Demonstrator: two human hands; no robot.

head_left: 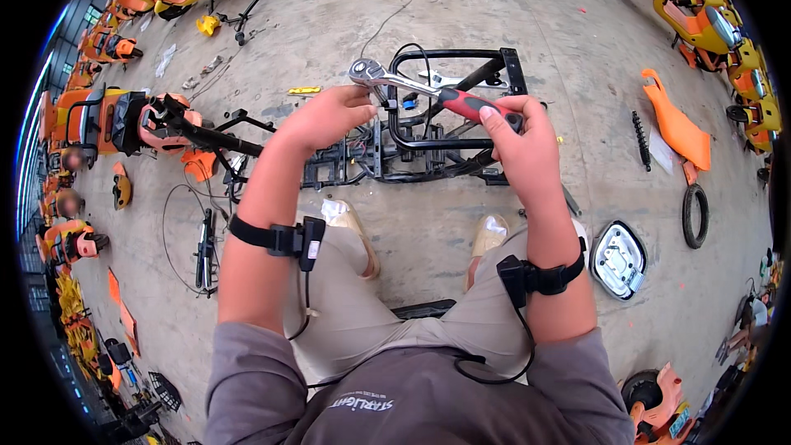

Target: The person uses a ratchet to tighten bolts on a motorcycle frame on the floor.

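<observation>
A ratchet wrench (412, 85) with a chrome head and a red and black handle is held up over a black metal scooter frame (449, 145). My right hand (524, 142) is wrapped round the handle, thumb along its top. Just below the ratchet head is my left hand (328, 119), its fingers curled together. What those fingers pinch is hidden behind the hand and the tool. The frame lies on the concrete floor ahead of my feet, with bare tubes, brackets and a black cable loop showing.
Black handlebar parts (214, 138) reach in from the left beside loose cables. To the right lie a coil-spring shock absorber (641, 142), an orange panel (680, 128), a tire (695, 216) and a grey-white tray-like part (618, 260). Yellow and orange scooters (696, 12) stand along both sides.
</observation>
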